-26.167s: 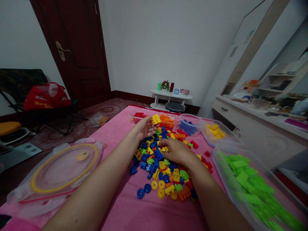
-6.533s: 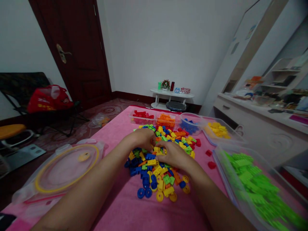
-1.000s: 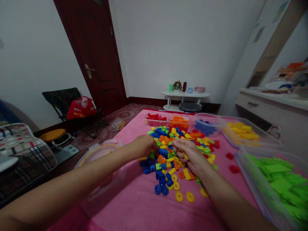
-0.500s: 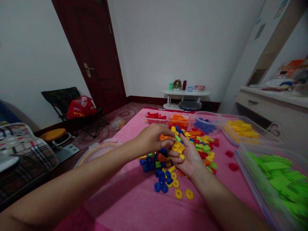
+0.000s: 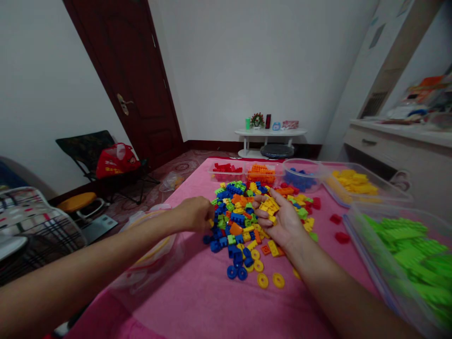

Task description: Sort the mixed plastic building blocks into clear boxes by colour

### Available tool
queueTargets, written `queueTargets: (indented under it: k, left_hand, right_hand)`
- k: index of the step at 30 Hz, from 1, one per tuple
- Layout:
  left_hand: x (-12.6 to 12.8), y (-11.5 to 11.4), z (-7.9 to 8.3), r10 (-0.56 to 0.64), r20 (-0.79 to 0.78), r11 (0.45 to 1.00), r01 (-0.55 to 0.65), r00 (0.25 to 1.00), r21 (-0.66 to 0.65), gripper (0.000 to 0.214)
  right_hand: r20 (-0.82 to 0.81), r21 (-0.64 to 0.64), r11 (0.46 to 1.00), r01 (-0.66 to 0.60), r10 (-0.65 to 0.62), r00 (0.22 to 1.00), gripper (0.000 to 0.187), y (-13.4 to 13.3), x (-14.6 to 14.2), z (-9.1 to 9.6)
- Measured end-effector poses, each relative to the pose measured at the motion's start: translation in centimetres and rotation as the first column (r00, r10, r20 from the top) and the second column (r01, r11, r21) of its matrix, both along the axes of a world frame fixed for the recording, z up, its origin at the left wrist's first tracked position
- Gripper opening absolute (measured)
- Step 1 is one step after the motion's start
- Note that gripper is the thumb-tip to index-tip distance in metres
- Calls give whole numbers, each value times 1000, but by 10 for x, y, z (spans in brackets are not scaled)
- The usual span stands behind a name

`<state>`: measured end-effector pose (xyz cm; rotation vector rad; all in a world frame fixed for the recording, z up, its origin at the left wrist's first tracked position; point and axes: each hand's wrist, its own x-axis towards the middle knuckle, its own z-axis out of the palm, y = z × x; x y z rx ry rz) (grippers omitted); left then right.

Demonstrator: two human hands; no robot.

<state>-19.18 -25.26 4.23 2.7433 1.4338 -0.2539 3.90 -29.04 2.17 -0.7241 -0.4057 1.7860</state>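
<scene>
A heap of mixed plastic building blocks (image 5: 243, 217) in blue, yellow, green, orange and red lies on a pink cloth (image 5: 219, 301). My right hand (image 5: 282, 225) is turned palm up over the heap's right side and cups several yellow blocks (image 5: 269, 207). My left hand (image 5: 195, 214) is at the heap's left edge, fingers curled in against the blocks; what they grip is hidden. Loose yellow and blue wheels (image 5: 257, 275) lie at the near edge of the heap.
Clear tubs sorted by colour stand around: red (image 5: 225, 170), orange (image 5: 261, 173), blue (image 5: 300, 173), yellow (image 5: 356, 186), green (image 5: 409, 245). A round clear lid (image 5: 150, 263) sits left. A folding chair with a red bag (image 5: 115, 160), a dark door (image 5: 134, 75) and a white dresser (image 5: 406, 155) surround the table.
My left hand has dropped from above my right palm back to the heap's left edge. My right hand stays palm up with the yellow blocks and has shifted slightly right.
</scene>
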Motion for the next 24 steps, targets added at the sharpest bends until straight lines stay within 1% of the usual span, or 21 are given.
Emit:
queueTargets:
  k: [2,4,5,6,8,10,13,16,18,21,23,24]
  left_hand:
    - [-4,13,7,69,100,998,-67,993,-20,25]
    - [-9,28,8,117,134,993,-116,984,-16,30]
    - [-11,34,6,143,121,989,-139,982,-40,32]
    - [-13,39,3,176,95,982,-167,980,-91,33]
    - [-17,45,-6,249,42,946,-234,968,-223,34]
    - [-20,46,-15,305,20,909,-285,952,-305,35]
    - [-24,45,-24,326,22,906,-305,945,-292,37]
    - [-26,42,-29,292,27,925,-275,956,-264,30]
    - [-26,40,-29,271,42,940,-256,962,-224,25]
    - [-19,38,-19,244,118,965,-230,963,-124,20]
    - [-8,36,-6,216,259,975,-196,941,-102,16]
    - [0,36,1,207,363,977,-173,909,-125,14]
  right_hand:
    - [12,9,1000,3,-4,1000,35,0,0,-1]
    - [28,25,1000,-2,1,1000,34,1,1,-2]
    - [39,35,999,-4,2,999,34,1,1,-2]
    - [49,45,999,-4,1,999,34,1,1,-2]
    - [65,60,998,4,-8,998,34,1,1,-2]
    - [66,56,998,15,-18,998,35,1,1,-2]
    - [68,36,999,20,-23,997,35,0,0,-2]
    - [54,31,999,25,-27,998,33,0,-2,-2]
    - [39,15,999,31,-31,999,33,-1,-3,-1]
    - [38,-6,999,38,-38,999,35,-2,-5,-2]
    - [52,-10,999,31,-31,998,35,-2,-8,-5]
    - [65,-13,1000,24,-23,998,35,-3,-9,-7]
